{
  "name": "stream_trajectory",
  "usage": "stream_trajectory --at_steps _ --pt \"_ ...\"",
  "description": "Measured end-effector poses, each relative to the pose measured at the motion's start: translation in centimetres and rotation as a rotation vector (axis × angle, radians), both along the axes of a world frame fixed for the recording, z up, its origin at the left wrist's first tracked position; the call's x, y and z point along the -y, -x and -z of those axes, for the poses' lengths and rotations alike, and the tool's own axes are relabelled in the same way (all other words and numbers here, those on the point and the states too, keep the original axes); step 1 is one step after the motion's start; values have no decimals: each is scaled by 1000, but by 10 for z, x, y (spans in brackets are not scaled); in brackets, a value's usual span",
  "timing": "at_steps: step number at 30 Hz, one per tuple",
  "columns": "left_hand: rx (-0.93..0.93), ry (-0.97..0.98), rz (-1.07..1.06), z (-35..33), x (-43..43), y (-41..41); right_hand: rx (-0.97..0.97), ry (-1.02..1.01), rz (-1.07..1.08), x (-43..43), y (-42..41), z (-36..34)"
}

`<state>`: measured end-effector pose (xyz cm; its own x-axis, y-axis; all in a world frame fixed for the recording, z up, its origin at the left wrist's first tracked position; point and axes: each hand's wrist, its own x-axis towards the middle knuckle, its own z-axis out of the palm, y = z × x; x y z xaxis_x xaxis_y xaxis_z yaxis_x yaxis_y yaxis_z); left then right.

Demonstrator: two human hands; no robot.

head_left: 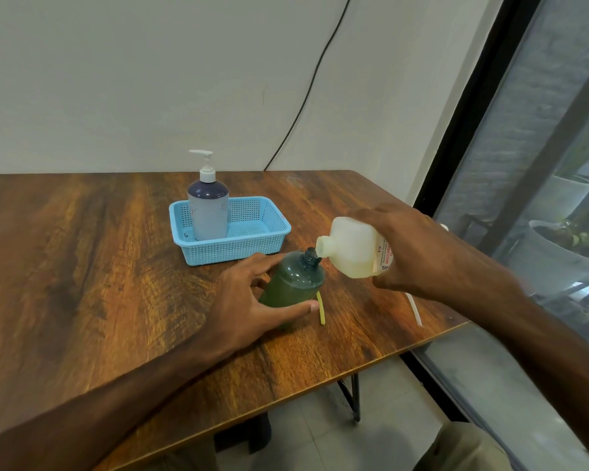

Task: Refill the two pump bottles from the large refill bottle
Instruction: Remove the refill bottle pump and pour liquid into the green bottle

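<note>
Refill bottle [352, 248]: white, tipped sideways above table, my right hand [419, 246] wrapped round its labelled body, mouth at open neck of green pump bottle [295, 282]. Green bottle pumpless, on wooden table [82, 249], my left hand [249, 300] clasping it. Yellow dip tube [321, 309] just beside. Beyond it, blue basket [238, 248] holding upright grey pump bottle [208, 209].

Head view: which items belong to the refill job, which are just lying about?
Job: refill bottle, tilted in right hand; green pump bottle, neck open, gripped by left hand; grey-blue pump bottle in blue basket.
Lying about: black cable, plant pots outside. Yellow tube by green bottle: purpose unclear.
</note>
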<state>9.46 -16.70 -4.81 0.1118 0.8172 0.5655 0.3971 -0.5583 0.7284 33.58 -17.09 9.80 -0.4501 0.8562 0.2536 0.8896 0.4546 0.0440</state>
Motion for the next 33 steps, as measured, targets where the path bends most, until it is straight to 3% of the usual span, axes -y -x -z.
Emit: stream_trajectory --at_steps 33 --pt "5 -5 3 0 0 0 -9 2 -15 -5 -2 5"
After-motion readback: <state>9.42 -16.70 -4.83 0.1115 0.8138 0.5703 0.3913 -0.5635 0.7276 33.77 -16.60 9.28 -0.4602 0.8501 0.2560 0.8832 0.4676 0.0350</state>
